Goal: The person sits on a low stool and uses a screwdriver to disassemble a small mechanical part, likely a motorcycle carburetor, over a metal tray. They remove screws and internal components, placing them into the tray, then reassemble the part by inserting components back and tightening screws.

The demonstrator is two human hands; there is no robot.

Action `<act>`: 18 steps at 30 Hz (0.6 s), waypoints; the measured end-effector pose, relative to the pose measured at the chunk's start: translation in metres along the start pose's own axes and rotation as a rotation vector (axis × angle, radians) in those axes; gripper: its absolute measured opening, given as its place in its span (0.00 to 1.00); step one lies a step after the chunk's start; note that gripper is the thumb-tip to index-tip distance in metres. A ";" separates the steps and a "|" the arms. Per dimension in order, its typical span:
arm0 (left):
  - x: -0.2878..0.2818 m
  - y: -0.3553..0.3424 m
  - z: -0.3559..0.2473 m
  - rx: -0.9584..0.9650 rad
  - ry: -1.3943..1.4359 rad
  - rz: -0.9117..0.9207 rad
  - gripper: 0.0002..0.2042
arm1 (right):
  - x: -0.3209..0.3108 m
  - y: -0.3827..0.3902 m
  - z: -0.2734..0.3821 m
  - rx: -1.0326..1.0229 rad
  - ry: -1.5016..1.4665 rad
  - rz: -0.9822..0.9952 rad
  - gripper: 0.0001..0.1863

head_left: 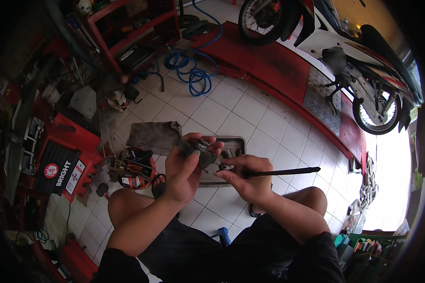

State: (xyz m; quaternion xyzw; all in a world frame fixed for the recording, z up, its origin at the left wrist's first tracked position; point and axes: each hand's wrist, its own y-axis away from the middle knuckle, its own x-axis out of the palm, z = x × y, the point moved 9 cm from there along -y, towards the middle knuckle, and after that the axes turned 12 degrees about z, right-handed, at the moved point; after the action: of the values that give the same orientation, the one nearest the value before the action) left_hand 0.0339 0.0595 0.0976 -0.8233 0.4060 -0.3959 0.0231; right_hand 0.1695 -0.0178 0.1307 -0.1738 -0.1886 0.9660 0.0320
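Observation:
My left hand (pixel 185 172) is closed around a small grey metal engine part (pixel 206 155), held up in front of me; it looks like a carburettor body. Close against it, the thumb and forefinger of my right hand (pixel 248 177) pinch together at a small dark piece (pixel 222 167), too small to make out. A thin black stick-like tool (pixel 293 171) is also gripped in the right hand, its flat end pointing right. Below both hands lies a shallow metal tray (pixel 244 144), partly hidden, with a few metal parts in it.
A dark grey cloth (pixel 148 137) lies beyond the tray. A round tub of tools (pixel 152 178) stands by my left knee. Red tool cases (pixel 61 162) line the left. A coiled blue hose (pixel 193 78) lies ahead, before a red lift platform (pixel 269 70) carrying a motorcycle (pixel 359 70).

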 end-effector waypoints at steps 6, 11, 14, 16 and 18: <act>-0.004 0.001 0.000 0.000 -0.053 -0.041 0.22 | 0.000 0.000 -0.001 0.021 0.038 -0.029 0.15; -0.005 0.001 0.001 0.003 -0.067 -0.049 0.21 | -0.003 0.000 0.004 0.000 0.144 -0.082 0.15; -0.005 0.001 0.001 0.001 -0.076 -0.056 0.20 | -0.004 0.000 0.003 0.019 0.135 -0.072 0.15; -0.005 0.001 0.000 0.002 -0.087 -0.064 0.20 | -0.003 -0.001 0.004 0.000 0.154 -0.064 0.15; -0.004 0.001 -0.001 0.009 -0.098 -0.063 0.20 | -0.003 -0.001 0.005 -0.015 0.170 -0.066 0.16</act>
State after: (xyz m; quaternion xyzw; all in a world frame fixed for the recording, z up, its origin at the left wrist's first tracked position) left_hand 0.0312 0.0618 0.0949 -0.8538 0.3767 -0.3577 0.0341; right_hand 0.1708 -0.0193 0.1360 -0.2491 -0.1981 0.9448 0.0782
